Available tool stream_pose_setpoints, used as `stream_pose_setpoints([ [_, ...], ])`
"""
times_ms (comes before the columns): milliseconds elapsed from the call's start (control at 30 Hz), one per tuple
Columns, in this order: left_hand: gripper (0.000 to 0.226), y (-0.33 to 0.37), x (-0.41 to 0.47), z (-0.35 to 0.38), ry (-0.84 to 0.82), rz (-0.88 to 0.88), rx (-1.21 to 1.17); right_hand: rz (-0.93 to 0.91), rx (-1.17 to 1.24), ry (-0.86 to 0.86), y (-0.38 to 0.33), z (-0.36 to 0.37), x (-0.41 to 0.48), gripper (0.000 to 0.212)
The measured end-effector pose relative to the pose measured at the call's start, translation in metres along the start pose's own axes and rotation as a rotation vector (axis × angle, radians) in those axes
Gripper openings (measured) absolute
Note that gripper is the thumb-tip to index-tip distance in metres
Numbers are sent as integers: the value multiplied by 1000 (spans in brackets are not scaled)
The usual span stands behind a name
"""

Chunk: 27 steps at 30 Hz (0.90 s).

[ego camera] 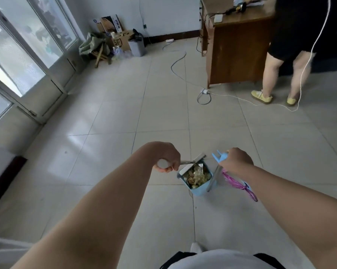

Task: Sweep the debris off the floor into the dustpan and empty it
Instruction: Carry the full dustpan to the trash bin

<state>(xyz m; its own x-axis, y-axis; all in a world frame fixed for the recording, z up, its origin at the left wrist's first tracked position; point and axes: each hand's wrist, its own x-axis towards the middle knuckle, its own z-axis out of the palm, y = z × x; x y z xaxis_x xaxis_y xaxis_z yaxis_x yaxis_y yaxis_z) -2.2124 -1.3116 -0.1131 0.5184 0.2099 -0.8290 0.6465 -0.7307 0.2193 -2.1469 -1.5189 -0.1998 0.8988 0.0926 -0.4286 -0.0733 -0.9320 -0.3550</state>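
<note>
The dustpan (199, 188), a light blue box type, is sitting low over the tiled floor (109, 117) directly in front of the person, between the two hands; whether it is touching the tiles cannot be told. Its mouth is facing upward and it is carrying a heap of yellowish-green debris (197, 176) (individual pieces are too blurred to identify). A thin metal rod is running from the pan's upper edge to a white handle (162, 164), and the left hand (166, 161) is gripping that handle with the fingers curled fully around it. The right hand (234, 162) is clasping the blue top of the broom (220, 157), whose shaft is crossing the pan's right side and whose pink bristles (239, 183) are trailing just beside the pan.

In the far corner a grey bin (137, 47) is standing next to a cardboard box (121, 42) and a green sack (93, 44); their contents cannot be made out. A cable (178, 68) is lying across the floor toward a wooden desk (235, 53), where a second person (284, 61) is standing.
</note>
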Motion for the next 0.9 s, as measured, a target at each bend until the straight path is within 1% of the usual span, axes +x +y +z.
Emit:
stream_pose_setpoints([
  [133,4,-24,-2,-26,25,-21,-113,-46,-18,-34,-34,2,17,9],
  [267,6,-45,2,-50,72,-63,-242,-73,-7,-18,-71,9,35,9],
  [333,4,-55,5,-63,78,-80,-399,-97,-12,-20,-88,11,44,6],
  [433,9,-69,11,-83,70,-74,-681,-157,-38,-59,-113,11,65,4],
  [500,12,-76,19,-96,76,-80,-768,-188,-46,-84,-129,10,83,11],
  [633,15,-77,45,-130,89,-102,-874,-250,-54,-122,-168,14,127,6],
  [767,15,-65,76,-176,103,-138,-909,-280,-58,-158,-207,13,174,11],
  [900,13,-56,104,-224,102,-171,-916,-340,-91,-205,-246,6,219,8],
])
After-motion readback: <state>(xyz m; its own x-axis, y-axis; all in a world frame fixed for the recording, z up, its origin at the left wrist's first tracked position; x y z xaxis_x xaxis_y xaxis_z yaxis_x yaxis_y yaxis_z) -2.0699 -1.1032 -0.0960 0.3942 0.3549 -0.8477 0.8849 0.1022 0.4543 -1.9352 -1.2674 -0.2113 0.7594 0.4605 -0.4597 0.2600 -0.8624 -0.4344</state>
